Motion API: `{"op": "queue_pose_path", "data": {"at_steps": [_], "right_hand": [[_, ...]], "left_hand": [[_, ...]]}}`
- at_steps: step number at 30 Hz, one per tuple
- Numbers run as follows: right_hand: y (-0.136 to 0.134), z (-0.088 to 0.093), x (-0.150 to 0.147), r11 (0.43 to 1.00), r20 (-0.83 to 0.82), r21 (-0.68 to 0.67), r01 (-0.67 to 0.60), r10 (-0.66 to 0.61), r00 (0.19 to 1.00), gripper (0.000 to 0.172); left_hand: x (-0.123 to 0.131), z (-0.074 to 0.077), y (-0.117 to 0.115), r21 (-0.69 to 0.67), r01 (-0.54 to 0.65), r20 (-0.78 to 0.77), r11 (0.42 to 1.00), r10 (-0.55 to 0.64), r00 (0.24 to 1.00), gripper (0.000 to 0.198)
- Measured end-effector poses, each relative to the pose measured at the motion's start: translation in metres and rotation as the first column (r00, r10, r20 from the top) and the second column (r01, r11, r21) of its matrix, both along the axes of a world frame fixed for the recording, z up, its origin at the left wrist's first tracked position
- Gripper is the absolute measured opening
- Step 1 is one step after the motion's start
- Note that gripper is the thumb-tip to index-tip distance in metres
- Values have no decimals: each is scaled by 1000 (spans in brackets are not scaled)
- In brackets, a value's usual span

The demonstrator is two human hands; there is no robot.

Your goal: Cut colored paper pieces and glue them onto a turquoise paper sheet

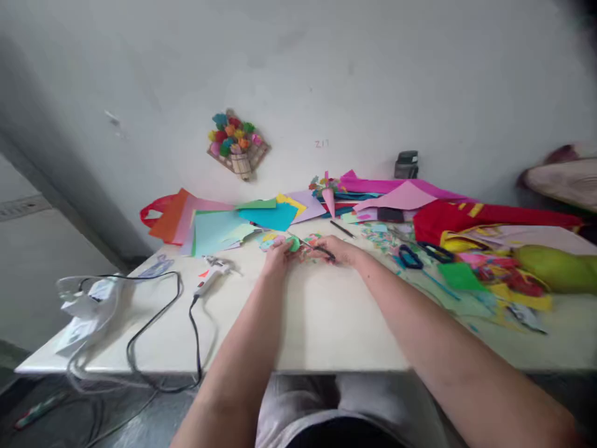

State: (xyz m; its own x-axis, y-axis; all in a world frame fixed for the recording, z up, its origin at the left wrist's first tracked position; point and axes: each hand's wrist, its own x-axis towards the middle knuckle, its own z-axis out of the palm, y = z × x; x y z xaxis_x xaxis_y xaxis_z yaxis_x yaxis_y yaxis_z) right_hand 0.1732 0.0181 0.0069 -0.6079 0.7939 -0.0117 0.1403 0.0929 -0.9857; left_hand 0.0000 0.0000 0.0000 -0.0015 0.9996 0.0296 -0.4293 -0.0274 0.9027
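My left hand [278, 254] is closed on a small piece of green paper [293, 243], near the middle of the white table [340, 323]. My right hand [340, 250] grips a pair of scissors [323, 251] by its dark handles. The scissors' blades point left toward the green paper; whether they touch it is too small to tell. Small multicoloured paper cuttings [308, 254] lie under and around both hands. Just beyond the right hand rests a black pen [342, 229].
Coloured paper sheets [212, 231] spread along the back. At left lie a hot glue gun [212, 277], its black cable [180, 289] and a white power strip [93, 305]. Red cloth [494, 218], more scissors [410, 256] and scraps crowd the right. A flower decoration [237, 143] hangs on the wall.
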Motion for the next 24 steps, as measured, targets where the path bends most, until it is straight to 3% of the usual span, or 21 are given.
{"op": "queue_pose_path", "data": {"at_steps": [11, 24], "right_hand": [[-14, 9, 3, 985, 119, 169, 44, -65, 991, 21], [-10, 5, 2, 986, 90, 162, 38, -53, 995, 18]], "left_hand": [[-2, -3, 3, 5, -33, 20, 999, 33, 999, 10], [-3, -5, 5, 34, -22, 37, 999, 20, 999, 11]]}}
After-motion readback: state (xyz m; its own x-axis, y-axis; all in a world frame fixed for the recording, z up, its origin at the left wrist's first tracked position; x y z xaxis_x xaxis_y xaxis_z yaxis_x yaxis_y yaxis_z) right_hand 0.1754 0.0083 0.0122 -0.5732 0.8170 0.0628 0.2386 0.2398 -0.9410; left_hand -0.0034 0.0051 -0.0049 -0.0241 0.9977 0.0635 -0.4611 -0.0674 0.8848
